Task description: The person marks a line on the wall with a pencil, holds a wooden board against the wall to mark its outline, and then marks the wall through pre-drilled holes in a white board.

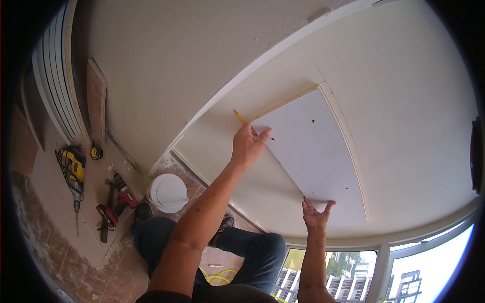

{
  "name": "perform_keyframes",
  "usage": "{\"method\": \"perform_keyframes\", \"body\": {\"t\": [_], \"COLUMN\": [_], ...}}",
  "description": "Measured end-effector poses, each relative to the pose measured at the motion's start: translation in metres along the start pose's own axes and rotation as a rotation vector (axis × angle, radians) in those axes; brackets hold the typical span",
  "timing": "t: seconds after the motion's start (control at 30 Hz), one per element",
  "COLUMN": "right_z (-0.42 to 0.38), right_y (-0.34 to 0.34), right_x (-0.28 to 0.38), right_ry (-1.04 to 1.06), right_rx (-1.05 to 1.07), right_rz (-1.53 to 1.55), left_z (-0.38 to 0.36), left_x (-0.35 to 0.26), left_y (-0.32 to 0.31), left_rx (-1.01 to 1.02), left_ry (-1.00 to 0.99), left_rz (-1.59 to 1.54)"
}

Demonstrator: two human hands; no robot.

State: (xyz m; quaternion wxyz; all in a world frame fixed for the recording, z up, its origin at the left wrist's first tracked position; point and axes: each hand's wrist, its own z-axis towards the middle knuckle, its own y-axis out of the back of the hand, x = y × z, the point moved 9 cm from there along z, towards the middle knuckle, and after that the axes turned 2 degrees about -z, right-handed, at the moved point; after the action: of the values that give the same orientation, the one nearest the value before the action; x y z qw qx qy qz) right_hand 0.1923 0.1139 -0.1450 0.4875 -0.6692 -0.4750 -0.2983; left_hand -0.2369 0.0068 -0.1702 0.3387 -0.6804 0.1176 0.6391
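Observation:
A white rectangular board (310, 146) with several small dark holes lies against the pale wall. At its upper left corner, my left hand (248, 145) has its fingers closed round a yellow pencil (239, 116), whose tip points up and left; the thumb presses on the board's face near a hole. My right hand (317, 214) supports the board's lower edge, with thumb and fingers spread along it. Thin pencil lines (327, 90) show on the wall beside the board's upper corner.
On the floor at left are a yellow corded drill (73, 169), a red cordless drill (125, 191), a tape measure (96, 151) and a hammer (105, 227). A white bucket (168, 193) stands by the wall. Long panels (53, 76) lean upper left. Windows (424, 267) are lower right.

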Motion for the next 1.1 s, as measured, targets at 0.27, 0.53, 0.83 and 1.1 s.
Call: {"method": "perform_keyframes", "body": {"t": [0.27, 0.53, 0.83, 1.1], "right_z": [-0.001, 0.006, -0.004, 0.001], "right_y": [0.001, -0.001, -0.01, -0.007], "right_x": [-0.001, -0.002, -0.002, -0.003], "right_ry": [-0.017, -0.012, -0.024, -0.027], "right_rx": [-0.064, 0.059, 0.065, 0.08], "right_rz": [0.081, 0.059, 0.121, 0.131], "left_z": [0.006, 0.004, 0.003, 0.0], "left_x": [0.001, 0.003, 0.011, 0.01], "left_y": [-0.003, -0.002, -0.013, -0.014], "left_rx": [0.035, -0.004, 0.116, 0.12], "left_ry": [-0.012, 0.027, 0.165, 0.179], "left_rz": [0.028, -0.048, -0.137, -0.168]}}
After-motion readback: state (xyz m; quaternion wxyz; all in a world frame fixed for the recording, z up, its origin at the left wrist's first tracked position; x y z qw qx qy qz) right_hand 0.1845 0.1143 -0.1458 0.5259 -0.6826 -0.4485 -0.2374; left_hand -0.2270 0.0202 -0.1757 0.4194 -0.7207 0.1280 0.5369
